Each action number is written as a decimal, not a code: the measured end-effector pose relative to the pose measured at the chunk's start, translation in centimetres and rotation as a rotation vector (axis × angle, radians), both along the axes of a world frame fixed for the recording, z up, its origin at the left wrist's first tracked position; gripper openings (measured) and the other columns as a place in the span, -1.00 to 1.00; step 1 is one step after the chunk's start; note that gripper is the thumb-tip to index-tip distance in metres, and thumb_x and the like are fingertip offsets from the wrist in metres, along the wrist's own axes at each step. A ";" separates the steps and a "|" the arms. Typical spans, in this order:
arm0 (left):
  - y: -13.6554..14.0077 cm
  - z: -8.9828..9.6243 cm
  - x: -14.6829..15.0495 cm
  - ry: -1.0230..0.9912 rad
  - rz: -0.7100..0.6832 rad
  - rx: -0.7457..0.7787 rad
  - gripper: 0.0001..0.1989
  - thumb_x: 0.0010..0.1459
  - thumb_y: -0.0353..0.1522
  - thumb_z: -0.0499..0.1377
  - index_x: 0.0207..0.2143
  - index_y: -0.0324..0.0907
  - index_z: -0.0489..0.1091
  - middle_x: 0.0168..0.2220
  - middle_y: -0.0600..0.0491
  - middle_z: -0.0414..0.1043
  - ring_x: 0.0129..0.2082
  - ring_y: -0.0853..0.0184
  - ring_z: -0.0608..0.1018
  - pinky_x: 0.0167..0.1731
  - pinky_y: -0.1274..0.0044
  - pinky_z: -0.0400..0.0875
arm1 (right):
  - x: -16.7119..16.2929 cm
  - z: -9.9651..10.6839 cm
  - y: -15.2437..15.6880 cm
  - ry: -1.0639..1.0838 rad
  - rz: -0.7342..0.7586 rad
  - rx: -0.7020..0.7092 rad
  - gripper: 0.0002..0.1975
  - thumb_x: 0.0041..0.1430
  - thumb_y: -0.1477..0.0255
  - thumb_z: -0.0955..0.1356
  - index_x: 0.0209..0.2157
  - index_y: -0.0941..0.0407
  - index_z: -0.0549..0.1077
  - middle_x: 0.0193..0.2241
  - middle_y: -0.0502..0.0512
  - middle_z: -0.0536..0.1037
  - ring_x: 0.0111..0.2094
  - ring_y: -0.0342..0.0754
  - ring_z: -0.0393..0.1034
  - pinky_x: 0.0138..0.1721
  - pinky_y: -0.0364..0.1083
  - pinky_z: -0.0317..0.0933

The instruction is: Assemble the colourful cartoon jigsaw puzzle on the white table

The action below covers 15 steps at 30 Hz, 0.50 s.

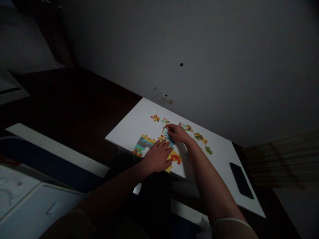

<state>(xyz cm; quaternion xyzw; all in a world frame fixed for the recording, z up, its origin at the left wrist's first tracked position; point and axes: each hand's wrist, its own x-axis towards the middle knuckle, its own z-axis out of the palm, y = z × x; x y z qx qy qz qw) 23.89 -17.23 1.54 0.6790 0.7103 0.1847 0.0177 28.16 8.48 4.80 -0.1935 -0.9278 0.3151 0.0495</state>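
Observation:
My left hand [159, 156] lies flat with its fingers spread over a partly joined jigsaw puzzle [143, 142] near the table's front edge. Part of the picture is hidden under it; a yellow and red section [175, 158] shows to its right. Just beyond, my right hand [177, 132] has its thumb and fingers pinched at a white and blue puzzle piece [164, 132] at the puzzle's far side. The fingers cover some of that piece, and I cannot tell whether it is joined to the rest.
Several loose puzzle pieces [155, 118] lie beyond my hands, with more clusters [200, 137] to the right. A flat dark rectangular object [241, 181] rests on the white table [129, 126] near its right end. Behind the table stands a grey wall [211, 83].

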 end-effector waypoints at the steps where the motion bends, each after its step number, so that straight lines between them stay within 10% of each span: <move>1: 0.0 0.0 0.0 0.000 -0.002 0.003 -0.40 0.64 -0.04 0.13 0.48 -0.18 0.51 0.54 -0.24 0.50 0.61 -0.13 0.39 0.65 0.10 0.11 | -0.1 -0.1 0.1 0.002 -0.004 0.009 -0.53 0.18 0.58 0.47 0.12 0.10 0.75 -0.22 0.13 0.76 -0.20 0.07 0.61 -0.01 0.06 0.48; 15: 0.1 0.1 0.0 -0.013 0.000 -0.019 -0.39 0.64 -0.03 0.13 0.50 -0.18 0.51 0.62 -0.21 0.41 0.65 -0.12 0.35 0.65 0.07 0.11 | 2.6 -0.3 1.5 0.132 -0.245 -0.347 -0.60 0.23 0.33 0.51 0.09 0.02 0.73 -0.11 0.09 0.69 -0.26 0.02 0.62 -0.17 0.04 0.64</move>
